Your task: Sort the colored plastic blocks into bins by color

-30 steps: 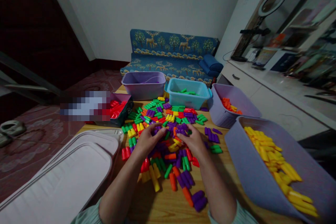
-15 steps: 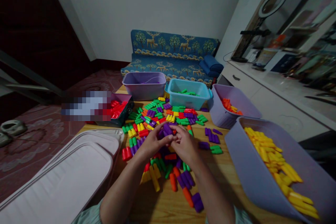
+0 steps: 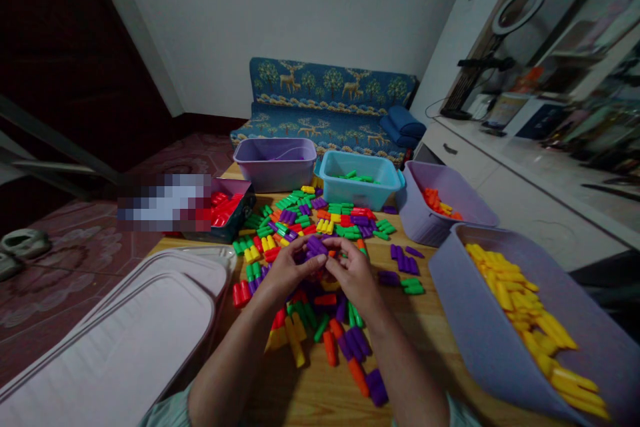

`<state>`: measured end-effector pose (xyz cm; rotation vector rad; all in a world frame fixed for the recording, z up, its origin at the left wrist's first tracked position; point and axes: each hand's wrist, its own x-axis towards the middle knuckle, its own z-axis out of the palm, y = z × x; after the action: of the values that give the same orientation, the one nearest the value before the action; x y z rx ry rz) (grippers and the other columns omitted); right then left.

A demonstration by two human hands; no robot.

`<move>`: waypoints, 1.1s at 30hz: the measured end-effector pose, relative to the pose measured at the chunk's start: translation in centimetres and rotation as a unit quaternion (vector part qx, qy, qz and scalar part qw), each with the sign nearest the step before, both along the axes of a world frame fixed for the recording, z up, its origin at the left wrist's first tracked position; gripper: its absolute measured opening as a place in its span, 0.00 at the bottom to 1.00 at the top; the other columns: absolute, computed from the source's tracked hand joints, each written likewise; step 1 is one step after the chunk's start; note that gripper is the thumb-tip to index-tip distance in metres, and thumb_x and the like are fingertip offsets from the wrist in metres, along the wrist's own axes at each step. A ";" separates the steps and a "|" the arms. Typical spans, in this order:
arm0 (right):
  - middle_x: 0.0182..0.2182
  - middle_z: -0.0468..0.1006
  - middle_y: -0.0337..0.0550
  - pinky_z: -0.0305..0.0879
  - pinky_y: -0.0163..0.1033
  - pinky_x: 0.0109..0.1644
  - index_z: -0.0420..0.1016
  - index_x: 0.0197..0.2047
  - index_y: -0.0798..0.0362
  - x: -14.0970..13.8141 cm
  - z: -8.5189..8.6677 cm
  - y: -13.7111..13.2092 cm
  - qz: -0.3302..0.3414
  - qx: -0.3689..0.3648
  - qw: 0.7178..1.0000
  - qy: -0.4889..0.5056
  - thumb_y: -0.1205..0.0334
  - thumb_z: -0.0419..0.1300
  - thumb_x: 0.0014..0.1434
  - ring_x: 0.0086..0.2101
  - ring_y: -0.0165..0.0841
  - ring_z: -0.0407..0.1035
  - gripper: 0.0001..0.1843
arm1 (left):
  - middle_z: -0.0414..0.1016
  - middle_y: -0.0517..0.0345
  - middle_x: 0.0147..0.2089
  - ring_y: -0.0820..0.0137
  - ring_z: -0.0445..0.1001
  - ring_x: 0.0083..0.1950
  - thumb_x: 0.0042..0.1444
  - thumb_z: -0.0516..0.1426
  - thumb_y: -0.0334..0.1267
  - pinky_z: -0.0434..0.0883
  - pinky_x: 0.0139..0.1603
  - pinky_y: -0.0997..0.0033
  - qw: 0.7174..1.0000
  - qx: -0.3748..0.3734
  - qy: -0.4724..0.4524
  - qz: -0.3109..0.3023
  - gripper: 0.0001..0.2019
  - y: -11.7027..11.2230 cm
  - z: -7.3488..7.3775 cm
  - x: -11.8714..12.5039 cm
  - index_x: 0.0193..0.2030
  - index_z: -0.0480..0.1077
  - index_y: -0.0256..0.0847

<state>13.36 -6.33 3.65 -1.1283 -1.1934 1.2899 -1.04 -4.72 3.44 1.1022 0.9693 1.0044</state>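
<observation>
My left hand (image 3: pixel 290 270) is closed around purple plastic building blocks (image 3: pixel 316 247), thumb across the near side. Facing it, my right hand (image 3: pixel 354 271) has curled fingers and thumb at the right end of the same blocks. Both hands are over a loose heap of ribbed blocks on the wooden table. Beneath and in front of them lie yellow blocks (image 3: pixel 294 340), orange blocks (image 3: pixel 330 348) and more purple blocks (image 3: pixel 358 342). To the right, green blocks (image 3: pixel 412 286) and a purple group (image 3: pixel 404 259) rest on the wood. My fingers partly hide the held blocks.
Around the table (image 3: pixel 410 347) stand a purple bin (image 3: pixel 275 177), a turquoise bin (image 3: pixel 357 192) with green blocks, a bin (image 3: pixel 425 223) with orange blocks, and a large bin (image 3: pixel 465 320) with yellow blocks. A box (image 3: pixel 240 213) of red blocks and pale lids (image 3: pixel 125 347) are left.
The purple blocks have turned slightly between my hands. My right fingers have shifted a little right and spread from the left hand. The surrounding blocks and bins have stayed put.
</observation>
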 end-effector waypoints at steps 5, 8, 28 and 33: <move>0.29 0.78 0.37 0.68 0.33 0.28 0.72 0.44 0.51 0.2 -0.2 0.2 -0.006 0.005 1.000 -0.009 0.61 0.61 0.51 0.23 0.28 0.71 0.15 | 0.75 0.56 0.36 0.73 0.69 0.32 0.44 0.66 0.44 0.66 0.34 0.75 1.000 0.000 -0.013 -0.004 0.29 -0.1 0.1 -0.1 0.53 0.71 0.35; 0.27 0.76 0.36 0.64 0.31 0.25 0.74 0.43 0.52 0.6 -0.4 0.5 -0.038 0.019 0.998 -0.043 0.60 0.60 0.53 0.21 0.26 0.68 0.13 | 0.76 0.55 0.38 0.71 0.70 0.33 0.45 0.65 0.42 0.67 0.35 0.74 1.000 -0.004 -0.022 -0.017 0.32 -0.1 0.0 -0.1 0.59 0.67 0.37; 0.43 0.78 0.43 0.70 0.36 0.33 0.77 0.47 0.46 0.4 -1.0 0.4 -0.034 0.056 0.994 -0.086 0.59 0.64 0.50 0.34 0.34 0.72 0.19 | 0.77 0.54 0.35 0.66 0.74 0.37 0.46 0.64 0.44 0.71 0.36 0.72 0.998 0.031 0.048 -0.017 0.26 0.4 -0.9 0.0 0.52 0.71 0.35; 0.41 0.79 0.40 0.69 0.36 0.31 0.78 0.46 0.44 0.5 -1.4 0.6 -0.041 0.054 0.994 -0.089 0.59 0.62 0.51 0.33 0.34 0.72 0.17 | 0.78 0.50 0.41 0.64 0.74 0.40 0.44 0.65 0.41 0.71 0.38 0.70 1.000 0.000 0.005 0.007 0.30 0.4 -1.4 0.2 0.55 0.70 0.36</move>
<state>13.90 -5.77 2.29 -1.2190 -1.3172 1.0681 -0.79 -4.34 2.05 1.1029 0.9852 1.0109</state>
